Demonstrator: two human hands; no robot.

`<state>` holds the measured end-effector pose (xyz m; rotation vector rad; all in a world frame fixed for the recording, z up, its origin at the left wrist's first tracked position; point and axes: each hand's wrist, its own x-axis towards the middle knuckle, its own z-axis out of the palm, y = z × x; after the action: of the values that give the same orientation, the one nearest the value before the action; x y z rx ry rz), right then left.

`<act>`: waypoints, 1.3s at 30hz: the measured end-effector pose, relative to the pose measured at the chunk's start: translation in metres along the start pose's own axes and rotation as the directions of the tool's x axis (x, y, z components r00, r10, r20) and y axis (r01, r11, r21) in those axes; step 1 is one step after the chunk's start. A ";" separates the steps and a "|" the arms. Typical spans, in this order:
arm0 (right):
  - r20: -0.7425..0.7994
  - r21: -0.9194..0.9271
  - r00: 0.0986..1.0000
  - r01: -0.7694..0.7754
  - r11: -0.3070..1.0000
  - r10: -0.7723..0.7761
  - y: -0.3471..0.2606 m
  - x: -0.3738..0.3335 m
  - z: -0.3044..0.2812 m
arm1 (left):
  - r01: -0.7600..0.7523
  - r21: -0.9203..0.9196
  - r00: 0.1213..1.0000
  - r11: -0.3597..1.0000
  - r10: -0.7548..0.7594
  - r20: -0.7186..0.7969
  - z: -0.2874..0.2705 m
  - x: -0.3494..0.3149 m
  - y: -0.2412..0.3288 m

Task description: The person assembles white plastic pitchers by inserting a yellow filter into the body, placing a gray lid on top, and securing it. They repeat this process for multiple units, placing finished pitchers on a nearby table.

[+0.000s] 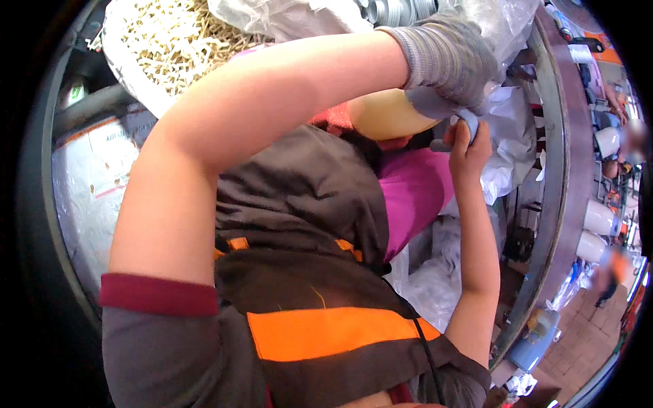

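Note:
My left hand (456, 64), in a grey knitted glove, reaches across to the right and is closed over the grey end of a cream-yellow rounded vessel (389, 114). The vessel lies on its side above my lap, partly covered by my left forearm. Just below the glove, my bare right hand (471, 151) pinches a curved light-grey plastic piece (469, 121) between thumb and fingers. The upper end of this piece meets the gloved hand; whether it is joined to the vessel cannot be made out. The left fingertips are mostly hidden.
A lined container holds many small pale pieces (170, 44) at the upper left. Grey ribbed parts (398, 12) lie in clear plastic at the top. A dark metal frame edge (559, 136) runs down the right. White vessels (598, 217) and other people are beyond it.

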<state>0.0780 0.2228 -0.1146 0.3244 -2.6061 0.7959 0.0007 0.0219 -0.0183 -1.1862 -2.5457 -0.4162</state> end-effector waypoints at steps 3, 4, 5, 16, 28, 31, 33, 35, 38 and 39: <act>-0.003 -0.008 0.999 0.049 0.999 -0.049 0.003 0.004 0.002 | 0.074 -0.228 0.977 0.971 -0.025 0.212 -0.012 0.012 -0.005; 0.005 0.022 1.000 0.029 0.999 -0.029 0.001 0.004 0.003 | 0.093 -0.296 0.969 0.951 -0.019 0.245 -0.013 0.016 -0.009; 0.007 0.043 1.000 -0.004 0.999 0.004 0.003 0.001 0.003 | 0.064 -0.327 0.983 0.943 -0.003 0.184 -0.024 0.021 -0.010; 0.026 0.028 1.000 -0.006 1.000 0.005 -0.002 0.007 0.003 | 0.072 -0.077 0.996 0.994 -0.075 -0.039 -0.013 -0.016 0.007; 0.099 0.008 0.987 -0.127 0.992 0.126 0.003 0.000 -0.010 | -0.102 -0.230 0.993 0.968 0.085 -0.082 -0.069 0.038 0.000; 0.062 -0.213 0.994 0.105 0.971 -0.094 0.009 0.000 0.001 | 0.016 0.026 0.987 1.000 -0.020 0.160 -0.029 0.009 0.021; 0.098 -0.044 0.995 0.032 0.999 -0.027 0.009 0.000 0.003 | 0.043 0.017 0.992 0.999 -0.045 0.120 -0.026 -0.010 0.036; 0.151 0.024 0.988 -0.018 1.000 0.014 0.008 -0.002 -0.001 | 0.025 -0.098 0.993 0.995 -0.013 0.118 -0.018 0.001 0.024; 0.189 0.076 0.981 -0.066 0.995 0.050 0.008 0.000 -0.004 | -0.013 -0.134 0.998 0.991 0.022 0.062 -0.010 0.007 0.008; 0.186 0.115 0.979 -0.105 0.988 0.082 0.012 -0.005 -0.002 | -0.009 -0.149 1.000 0.989 0.013 0.026 -0.004 0.011 0.002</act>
<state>0.0795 0.2339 -0.1209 0.3247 -2.7642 1.0077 -0.0041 0.0291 -0.0105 -1.2640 -2.5676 -0.6013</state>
